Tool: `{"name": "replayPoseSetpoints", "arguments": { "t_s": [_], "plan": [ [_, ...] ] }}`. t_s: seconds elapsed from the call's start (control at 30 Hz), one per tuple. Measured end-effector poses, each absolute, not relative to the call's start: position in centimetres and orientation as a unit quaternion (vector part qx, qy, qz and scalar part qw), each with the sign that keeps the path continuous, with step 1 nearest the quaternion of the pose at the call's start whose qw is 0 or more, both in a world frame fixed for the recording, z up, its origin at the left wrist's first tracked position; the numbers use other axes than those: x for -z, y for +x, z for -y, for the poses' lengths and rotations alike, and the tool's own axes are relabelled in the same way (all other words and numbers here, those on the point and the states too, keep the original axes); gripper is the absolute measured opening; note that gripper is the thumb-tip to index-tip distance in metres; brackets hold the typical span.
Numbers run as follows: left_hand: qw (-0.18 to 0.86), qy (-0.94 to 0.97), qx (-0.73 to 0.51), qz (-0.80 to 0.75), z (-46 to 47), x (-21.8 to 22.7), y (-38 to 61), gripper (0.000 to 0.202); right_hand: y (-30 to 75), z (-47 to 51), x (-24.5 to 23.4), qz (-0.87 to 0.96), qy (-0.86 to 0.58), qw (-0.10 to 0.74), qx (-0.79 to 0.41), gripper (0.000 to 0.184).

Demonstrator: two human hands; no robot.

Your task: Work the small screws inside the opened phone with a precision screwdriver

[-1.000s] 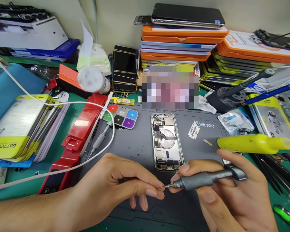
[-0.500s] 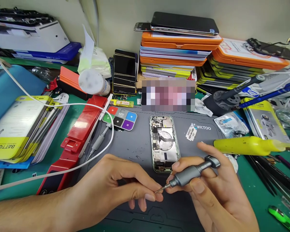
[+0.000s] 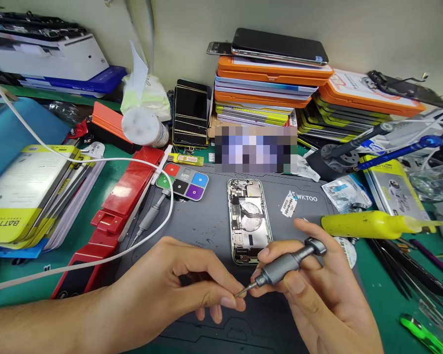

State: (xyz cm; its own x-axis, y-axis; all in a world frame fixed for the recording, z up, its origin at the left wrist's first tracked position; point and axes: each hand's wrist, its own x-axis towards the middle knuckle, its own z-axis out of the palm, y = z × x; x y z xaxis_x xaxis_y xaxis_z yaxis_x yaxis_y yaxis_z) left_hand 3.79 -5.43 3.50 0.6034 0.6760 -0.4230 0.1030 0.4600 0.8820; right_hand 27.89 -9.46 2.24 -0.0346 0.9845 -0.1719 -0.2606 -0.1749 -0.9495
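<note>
An opened phone (image 3: 249, 220) lies face down on the grey work mat (image 3: 206, 221), its boards and coil showing. Just in front of it, my right hand (image 3: 317, 290) grips a grey precision screwdriver (image 3: 284, 265) with its tip pointing left. My left hand (image 3: 184, 282) pinches thumb and forefinger together at that tip; what is pinched there is too small to see. Both hands hover over the mat's near part.
A yellow tool (image 3: 369, 224) lies right of the phone. A colour-patched screw tray (image 3: 183, 181), a white cable (image 3: 96, 162) and a red case (image 3: 121, 196) are to the left. Stacked orange and yellow boxes (image 3: 269, 83) with a phone on top stand behind. Tweezers (image 3: 409, 268) lie at right.
The screwdriver's handle end has swung up and leftward, tilting the tool. My hands stay pinched together at its tip. The view has shifted slightly.
</note>
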Motion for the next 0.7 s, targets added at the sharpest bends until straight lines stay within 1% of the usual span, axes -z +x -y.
{"name": "replayPoseSetpoints", "arguments": {
  "t_s": [0.23,0.4,0.5,0.57,0.6,0.63,0.7],
  "plan": [
    [0.756,0.485,-0.182,-0.4,5.6,-3.2,3.8,0.012,27.7,9.5,-2.3,0.359,-0.443,0.518,-0.638,0.034],
    [0.75,0.507,-0.18,-0.384,5.6,-3.3,3.8,0.013,27.8,9.5,-2.4,0.348,-0.471,0.509,-0.63,0.04],
    [0.722,0.546,-0.18,-0.384,5.5,-3.2,3.7,0.019,28.2,8.9,-2.7,0.333,-0.477,0.523,-0.623,0.041],
    [0.661,0.618,-0.196,-0.378,5.4,-3.0,3.7,0.021,28.5,8.3,-2.9,0.321,-0.471,0.541,-0.619,0.038],
    [0.614,0.669,-0.207,-0.365,5.4,-2.8,3.7,0.022,28.6,8.1,-2.9,0.319,-0.47,0.548,-0.613,0.037],
    [0.555,0.725,-0.214,-0.348,5.4,-2.6,3.8,0.023,28.6,7.9,-2.9,0.324,-0.471,0.556,-0.603,0.037],
    [0.405,0.835,-0.221,-0.299,5.7,-2.2,3.9,0.028,28.7,7.6,-2.8,0.349,-0.478,0.572,-0.568,0.039]
  ]
}}
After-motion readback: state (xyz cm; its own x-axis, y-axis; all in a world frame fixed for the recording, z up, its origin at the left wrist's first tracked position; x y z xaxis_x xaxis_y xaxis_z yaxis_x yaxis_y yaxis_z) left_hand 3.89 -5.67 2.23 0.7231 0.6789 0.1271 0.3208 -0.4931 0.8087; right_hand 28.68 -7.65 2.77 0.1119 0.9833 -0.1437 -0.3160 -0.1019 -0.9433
